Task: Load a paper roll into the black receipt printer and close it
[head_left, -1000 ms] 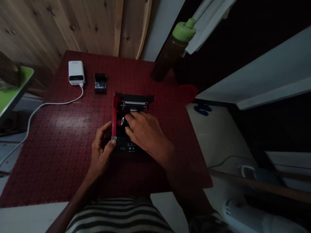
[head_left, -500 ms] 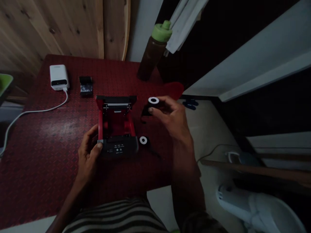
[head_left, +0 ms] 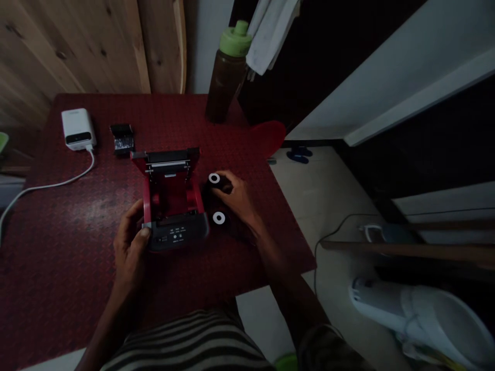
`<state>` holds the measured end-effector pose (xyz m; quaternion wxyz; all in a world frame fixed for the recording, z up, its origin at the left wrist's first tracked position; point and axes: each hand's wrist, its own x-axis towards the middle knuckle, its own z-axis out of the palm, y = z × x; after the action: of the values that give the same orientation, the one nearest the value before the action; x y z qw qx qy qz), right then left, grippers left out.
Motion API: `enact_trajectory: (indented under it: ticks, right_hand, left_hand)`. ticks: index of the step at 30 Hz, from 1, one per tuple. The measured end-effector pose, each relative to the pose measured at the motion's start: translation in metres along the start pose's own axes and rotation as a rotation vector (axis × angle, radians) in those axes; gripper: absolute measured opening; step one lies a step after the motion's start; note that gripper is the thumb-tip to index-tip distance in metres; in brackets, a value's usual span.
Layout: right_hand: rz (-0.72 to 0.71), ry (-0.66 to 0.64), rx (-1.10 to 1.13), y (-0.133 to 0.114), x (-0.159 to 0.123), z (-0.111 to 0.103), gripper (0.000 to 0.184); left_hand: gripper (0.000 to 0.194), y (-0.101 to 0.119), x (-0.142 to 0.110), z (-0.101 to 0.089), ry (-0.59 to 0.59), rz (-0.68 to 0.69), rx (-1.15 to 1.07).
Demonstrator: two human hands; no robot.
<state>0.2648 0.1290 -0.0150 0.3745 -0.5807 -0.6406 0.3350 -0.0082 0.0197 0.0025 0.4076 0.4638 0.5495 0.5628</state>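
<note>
Red bench (head_left: 77, 257), mid-frame: an opened red-and-black device (head_left: 172, 198), panel (head_left: 176, 236) toward the lower edge, long axis up-frame; left grip (head_left: 128, 245) clasps it, right grip (head_left: 238, 200) pinches an upright white-ended roll (head_left: 213, 184).

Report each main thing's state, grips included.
Red-and-black printer, lid raised
Far black roll, held, white end up
Near black roll, unheld, white end up
White power bank, cable plugged in
Green-topped bottle, upright, capped
Left grip, holding printer's left side
Right grip, holding far black roll

Head cam, fwd & down, fairly close over red tabletop (head_left: 77, 268)
</note>
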Motion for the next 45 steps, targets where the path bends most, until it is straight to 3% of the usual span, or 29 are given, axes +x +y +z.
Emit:
enact_trajectory:
  ticks: [4,8,10,15,21,25,29,33,35,38,41,45]
  right_hand:
    - [0.037,0.005,-0.013,0.005,-0.017,-0.015,0.051]
    - [0.080,0.019,-0.088,0.005,-0.055,-0.034,0.018]
    - [0.075,-0.046,-0.098,0.002,-0.075,-0.038,0.014]
    - [0.047,-0.100,-0.064,-0.010,-0.098,-0.020,0.042]
    - [0.035,0.026,-0.043,-0.014,-0.097,0.008,0.021]
    - [0.091,0.058,0.038,-0.013,-0.102,-0.001,0.023]
    - [0.089,0.008,0.056,-0.044,-0.102,-0.038,0.029]
    - [-0.139,-0.184,-0.054,-0.097,-0.079,-0.055,0.029]
    - [-0.256,-0.273,-0.157,-0.116,-0.061,-0.045,0.033]
    - [-0.358,-0.370,-0.358,-0.132,-0.036,-0.012,0.037]
    - [-0.358,-0.454,-0.583,-0.139,-0.022,0.018,0.032]
    - [-0.280,-0.517,-0.773,-0.147,-0.016,0.034,0.025]
  left_hand:
    - [0.055,0.000,0.001,0.000,0.003,0.009,0.018]
    - [0.055,0.001,0.001,0.000,-0.006,-0.001,0.024]
    - [0.055,0.002,0.001,0.000,0.000,-0.006,0.018]
    - [0.052,-0.002,0.000,0.000,0.010,-0.013,0.014]
    - [0.053,-0.004,0.001,-0.003,-0.007,0.003,0.024]
    - [0.053,-0.002,0.000,-0.002,-0.002,-0.004,-0.002]
    - [0.053,-0.004,-0.001,0.000,-0.002,-0.023,-0.031]
    - [0.053,-0.006,-0.002,0.000,-0.007,-0.030,-0.052]
    - [0.055,-0.006,-0.003,0.000,-0.014,-0.027,-0.041]
    - [0.056,-0.003,-0.004,-0.001,-0.049,-0.014,-0.017]
    - [0.057,-0.002,-0.005,-0.002,-0.064,-0.023,-0.013]
    - [0.057,-0.006,-0.007,-0.001,-0.056,-0.050,-0.038]
